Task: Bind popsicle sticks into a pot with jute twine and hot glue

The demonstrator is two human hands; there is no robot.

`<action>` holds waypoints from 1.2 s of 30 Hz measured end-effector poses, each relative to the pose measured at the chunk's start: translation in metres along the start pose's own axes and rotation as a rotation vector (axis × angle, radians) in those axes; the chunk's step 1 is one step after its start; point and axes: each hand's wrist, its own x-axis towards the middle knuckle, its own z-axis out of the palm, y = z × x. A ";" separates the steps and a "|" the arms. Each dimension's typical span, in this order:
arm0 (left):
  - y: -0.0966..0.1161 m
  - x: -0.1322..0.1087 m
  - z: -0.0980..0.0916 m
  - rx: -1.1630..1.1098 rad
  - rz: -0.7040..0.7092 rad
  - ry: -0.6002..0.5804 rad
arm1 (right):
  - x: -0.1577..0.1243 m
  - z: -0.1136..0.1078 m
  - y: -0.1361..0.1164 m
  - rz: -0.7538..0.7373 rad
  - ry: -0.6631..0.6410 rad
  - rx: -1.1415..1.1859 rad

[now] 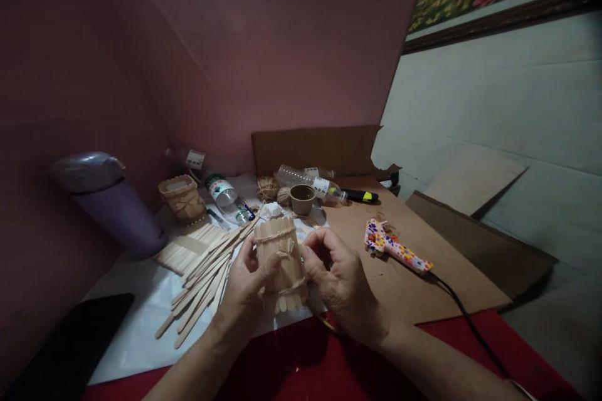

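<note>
Near the table's front stands a craft-stick holder (288, 279), raised in front of me, with sticks side by side round its wall. Twine runs around its top and bottom, and a small twine bow (286, 253) sits on its front. My left hand (249, 269) wraps its left side, thumb across the sticks. At the right edge my right hand (336, 269) is closed in a pinch; what lies between its fingertips is hidden. A thin cord (325, 323) hangs below that hand. Loose craft sticks (202, 294) lie fanned out left of my left hand.
A floral glue gun (395, 249) with a black cord rests on cardboard (348, 225) at right. Behind are a small brown pot (302, 202), twine balls (268, 188), plastic bottles (221, 191), a decorated container (181, 199) and a black-yellow handle (362, 196). A purple object (117, 213) stands left.
</note>
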 end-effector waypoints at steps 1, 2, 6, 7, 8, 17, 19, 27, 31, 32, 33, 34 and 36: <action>0.001 0.000 0.000 -0.012 -0.018 -0.003 | 0.000 0.000 0.001 -0.016 0.030 0.001; 0.002 -0.001 0.000 -0.021 -0.031 -0.005 | 0.000 0.001 0.002 -0.032 0.064 0.004; 0.004 -0.002 0.001 -0.024 -0.045 -0.010 | 0.001 0.001 0.001 -0.049 0.106 0.037; 0.004 -0.002 0.001 -0.019 -0.036 -0.007 | 0.002 0.001 0.000 -0.050 0.087 0.032; 0.004 -0.002 0.001 -0.010 -0.022 -0.004 | 0.002 0.001 0.000 -0.058 0.062 0.018; -0.003 0.002 -0.004 0.103 0.146 -0.016 | 0.003 0.000 -0.002 -0.082 0.024 -0.080; -0.003 0.001 -0.005 0.134 0.192 -0.022 | 0.003 0.000 -0.002 -0.073 0.021 -0.079; 0.000 -0.006 -0.006 0.376 0.359 0.033 | 0.002 0.002 -0.003 0.079 0.016 0.025; -0.004 -0.005 -0.005 0.311 0.317 0.009 | 0.002 0.004 -0.004 0.050 0.037 0.003; -0.005 -0.003 -0.005 0.262 0.291 -0.007 | 0.002 0.004 -0.004 0.039 0.046 0.001; -0.006 -0.002 -0.006 0.212 0.263 -0.023 | 0.002 0.005 -0.005 0.032 0.055 0.004; -0.007 0.000 -0.006 0.169 0.238 -0.035 | 0.001 0.005 -0.005 0.027 0.065 0.011; -0.007 0.002 -0.007 0.113 0.196 -0.034 | 0.001 0.005 -0.006 0.022 0.073 0.033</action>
